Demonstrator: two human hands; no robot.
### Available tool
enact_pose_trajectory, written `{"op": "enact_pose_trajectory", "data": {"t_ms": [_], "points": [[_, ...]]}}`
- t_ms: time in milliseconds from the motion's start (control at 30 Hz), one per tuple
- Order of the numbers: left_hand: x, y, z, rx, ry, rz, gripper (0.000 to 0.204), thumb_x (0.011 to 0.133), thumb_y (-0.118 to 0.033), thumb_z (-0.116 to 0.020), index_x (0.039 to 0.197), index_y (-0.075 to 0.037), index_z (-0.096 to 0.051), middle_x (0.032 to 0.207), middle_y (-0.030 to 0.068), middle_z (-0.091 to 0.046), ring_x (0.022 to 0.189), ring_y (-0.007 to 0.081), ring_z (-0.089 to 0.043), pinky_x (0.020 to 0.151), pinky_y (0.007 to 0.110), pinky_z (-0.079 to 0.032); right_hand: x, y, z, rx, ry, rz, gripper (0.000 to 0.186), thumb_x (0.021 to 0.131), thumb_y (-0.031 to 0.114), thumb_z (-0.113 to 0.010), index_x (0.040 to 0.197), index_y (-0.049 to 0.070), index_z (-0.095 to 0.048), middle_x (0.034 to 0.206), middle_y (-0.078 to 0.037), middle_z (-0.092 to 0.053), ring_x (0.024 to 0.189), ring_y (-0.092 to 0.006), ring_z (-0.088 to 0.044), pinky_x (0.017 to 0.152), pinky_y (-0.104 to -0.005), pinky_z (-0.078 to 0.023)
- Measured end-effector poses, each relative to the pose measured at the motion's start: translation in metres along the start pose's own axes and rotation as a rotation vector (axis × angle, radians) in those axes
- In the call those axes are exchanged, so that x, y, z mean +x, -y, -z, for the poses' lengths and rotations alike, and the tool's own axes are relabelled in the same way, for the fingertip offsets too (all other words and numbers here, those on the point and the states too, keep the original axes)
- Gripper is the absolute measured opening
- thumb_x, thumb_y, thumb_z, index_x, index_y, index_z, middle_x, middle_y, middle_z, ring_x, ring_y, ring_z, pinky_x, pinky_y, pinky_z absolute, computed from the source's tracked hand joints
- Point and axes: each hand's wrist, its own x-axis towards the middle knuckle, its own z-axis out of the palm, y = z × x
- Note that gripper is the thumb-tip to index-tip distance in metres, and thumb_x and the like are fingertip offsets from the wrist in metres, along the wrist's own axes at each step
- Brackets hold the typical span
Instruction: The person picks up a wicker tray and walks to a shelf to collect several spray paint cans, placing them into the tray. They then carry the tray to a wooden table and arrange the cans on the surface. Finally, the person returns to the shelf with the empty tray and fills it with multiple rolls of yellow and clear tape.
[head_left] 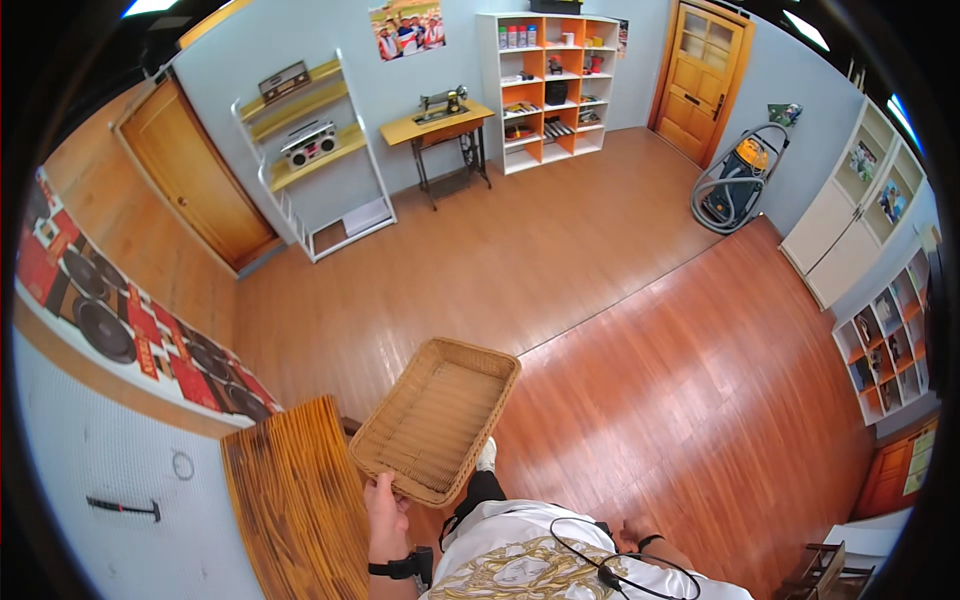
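My left hand (pixel 386 506) grips the near left corner of a rectangular tan wicker basket (pixel 513 362). The basket is shallow with a woven rim, and nothing lies inside it. It hangs tilted in front of me, above the floor and beside a striped wooden table (pixel 290 490). Low at my right side, next to my white shirt, is my right hand (pixel 634 530). Its fingers are small and partly hidden, so whether they are open or closed is unclear.
Ahead stand a white rack (pixel 352 185) with a radio and cassette player, a sewing machine table (pixel 435 125), and an orange-and-white shelf (pixel 548 140). A vacuum cleaner (pixel 735 190) sits near the far right door (pixel 697 80). A hammer (pixel 125 507) hangs on the left pegboard.
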Motion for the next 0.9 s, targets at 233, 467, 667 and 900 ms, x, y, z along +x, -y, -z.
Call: {"op": "enact_pose_trajectory", "data": {"t_ms": [233,467,667,900], "points": [[0.097,-0.069,-0.076,0.106,0.185,-0.026,0.040,0.097,-0.019,-0.069,0.132,-0.004,-0.058,0.111,0.0094,-0.071,0.089,0.0225,-0.074,0.069,0.038,-0.064,-0.005,0.141,0.076,0.990,-0.058,-0.299,0.032,0.108,0.023,-0.050,0.108,-0.002,-0.069,0.094,-0.023,-0.079,0.074,-0.0325,-0.077,0.060,-0.0455,-0.062],[0.192,-0.134,-0.144,0.161,0.233,-0.010,0.045,0.098,-0.019,-0.068,0.137,-0.001,-0.051,0.116,0.0103,-0.069,0.091,0.0242,-0.074,0.073,0.040,-0.065,0.037,0.233,0.235,1.351,-0.310,-0.117,0.028,0.104,0.021,-0.060,0.114,-0.004,-0.068,0.099,-0.020,-0.078,0.080,-0.0292,-0.078,0.067,-0.0402,-0.065],[0.243,-0.177,-0.198,0.202,0.292,-0.012,0.050,0.100,-0.021,-0.068,0.141,-0.001,-0.049,0.123,0.0135,-0.069,0.098,0.0271,-0.076,0.077,0.042,-0.066,0.041,0.278,0.314,1.357,-0.394,-0.088,0.030,0.105,0.024,-0.062,0.115,-0.003,-0.070,0.101,-0.019,-0.079,0.082,-0.0272,-0.078,0.069,-0.0390,-0.064],[0.298,-0.179,-0.237,0.193,0.264,0.073,0.051,0.101,-0.022,-0.067,0.144,-0.002,-0.049,0.124,0.0143,-0.069,0.100,0.0285,-0.076,0.079,0.042,-0.067,0.062,0.244,0.271,1.323,-0.233,-0.335,0.031,0.106,0.022,-0.059,0.110,-0.007,-0.069,0.096,-0.021,-0.078,0.073,-0.0308,-0.076,0.058,-0.0426,-0.061]]}}
